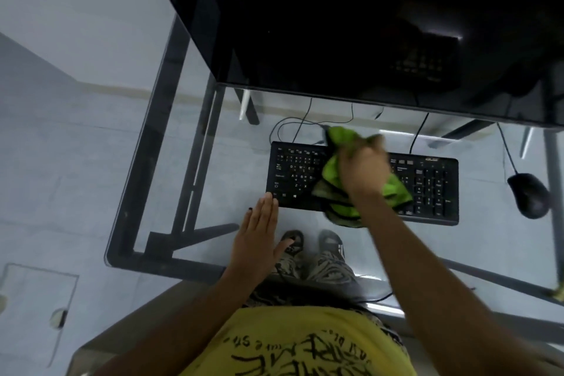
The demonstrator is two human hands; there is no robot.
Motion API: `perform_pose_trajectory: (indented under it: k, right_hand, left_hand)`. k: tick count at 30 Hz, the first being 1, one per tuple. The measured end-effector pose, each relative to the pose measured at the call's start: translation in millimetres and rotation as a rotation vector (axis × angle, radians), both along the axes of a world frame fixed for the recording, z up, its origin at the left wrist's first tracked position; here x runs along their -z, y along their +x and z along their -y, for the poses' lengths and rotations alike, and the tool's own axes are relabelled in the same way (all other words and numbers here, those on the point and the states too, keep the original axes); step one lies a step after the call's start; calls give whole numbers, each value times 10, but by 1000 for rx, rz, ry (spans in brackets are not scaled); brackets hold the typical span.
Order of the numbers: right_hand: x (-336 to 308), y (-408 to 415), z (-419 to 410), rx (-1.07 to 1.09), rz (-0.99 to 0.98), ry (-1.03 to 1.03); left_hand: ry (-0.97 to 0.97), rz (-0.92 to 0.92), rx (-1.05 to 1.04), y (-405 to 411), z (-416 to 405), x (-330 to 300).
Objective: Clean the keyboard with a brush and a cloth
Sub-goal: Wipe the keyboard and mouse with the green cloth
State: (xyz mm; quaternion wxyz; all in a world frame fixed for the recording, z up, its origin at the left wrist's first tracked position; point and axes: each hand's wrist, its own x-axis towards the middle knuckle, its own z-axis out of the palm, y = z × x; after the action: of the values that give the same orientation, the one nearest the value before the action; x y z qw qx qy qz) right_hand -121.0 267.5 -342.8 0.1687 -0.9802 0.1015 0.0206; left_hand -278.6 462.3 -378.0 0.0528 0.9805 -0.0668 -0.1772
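One black keyboard (363, 183) lies flat on a glass desk (213, 162), roughly in the middle of the pane and just in front of the dark monitor (366, 24) that fills the top of the view. Its left block of keys and its number pad on the right are in plain sight; the middle stretch is covered.

What covers it is a bright green cloth (332, 174), bunched and crumpled over the centre keys, with one fold reaching past the keyboard's far edge and another hanging over its near edge. The right hand (363, 171) sits on top of the cloth with its fingers curled round the fabric, gripping it against the keys — the hand is blurred, so the finer lie of the fingers cannot be told.

The left hand (258, 232) is flat and open on the glass, fingers straight and together, holding nothing; its fingertips touch the keyboard's near left corner.

Thin black cables (293, 125) run from behind the keyboard toward the monitor. A black mouse (529, 195) rests on the glass well to the right of the keyboard, its cord leading away to the back. Through the pane show the desk's dark metal frame (171, 131), a pale tiled floor and the person's shoes (311, 243) — nearer the camera, a yellow printed shirt (305, 345).
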Motion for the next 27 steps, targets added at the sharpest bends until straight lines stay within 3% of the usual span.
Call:
perform_pose_trajectory:
  k: [4, 7, 11, 14, 17, 19, 23, 24, 27]
  right_hand:
    - [37, -176, -803, -366, 72, 5]
    - [47, -188, -589, -482, 92, 14]
    - [146, -237, 417, -257, 90, -63]
    - [110, -323, 1169, 91, 90, -81]
    - [83, -317, 1263, 380, 75, -67]
    - [74, -299, 947, 334, 97, -75]
    - [143, -298, 523, -200, 205, -95]
    - [142, -271, 635, -238, 217, -105]
    - [116, -248, 1166, 11, 188, -48]
  left_hand:
    - [-12, -36, 8, 34, -11, -45]
    - [-20, -8, 6, 25, -27, -48]
    - [-30, 24, 5, -22, -43, 0]
    - [-19, 81, -13, -25, 19, 9]
    - [-52, 154, 33, 60, 183, -55]
    - [-87, 182, 183, 172, 347, -52]
    - [-101, 100, 342, 339, 620, 34]
    - [-90, 88, 357, 347, 634, 64]
    - [-70, 118, 406, 338, 597, 131]
